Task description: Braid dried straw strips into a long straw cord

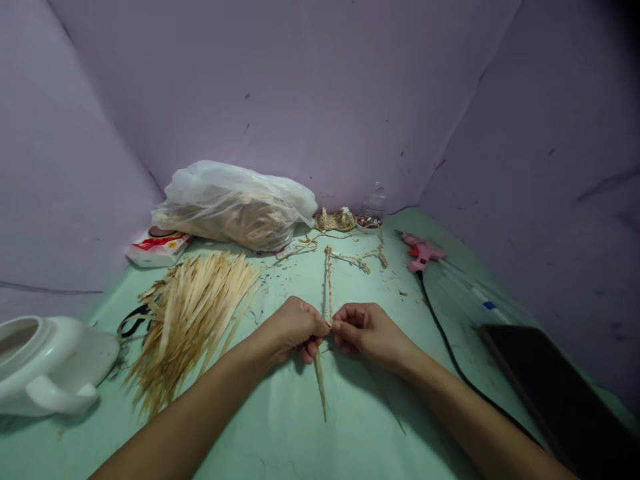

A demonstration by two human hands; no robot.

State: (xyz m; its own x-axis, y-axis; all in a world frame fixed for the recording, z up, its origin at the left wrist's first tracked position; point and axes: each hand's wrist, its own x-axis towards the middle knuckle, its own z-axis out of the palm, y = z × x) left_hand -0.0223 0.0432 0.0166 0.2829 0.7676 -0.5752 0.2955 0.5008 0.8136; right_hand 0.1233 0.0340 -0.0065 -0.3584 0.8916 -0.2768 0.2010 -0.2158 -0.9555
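A thin braid of straw-coloured fibre (329, 287) runs away from me over the green tabletop. At its near end my left hand (301, 328) pinches the strands, thumb against the bent fingers. A loose flat strip (320, 387) hangs from under that hand toward me. My right hand (363, 328) is closed in a pinch at the same end, its fingertips almost touching the left thumb. What lies right between the fingertips is mostly hidden. Further braided pieces (357, 261) lie beyond the far end of the braid.
Left are a bundle of dry strips (195, 320), a white ceramic pot (55, 363) and a small box (159, 250). A stuffed plastic bag (235, 207) and woven slippers (336, 221) stand behind. Right are a pink glue gun (423, 252), its black cord (445, 347) and a dark phone-like slab (555, 400).
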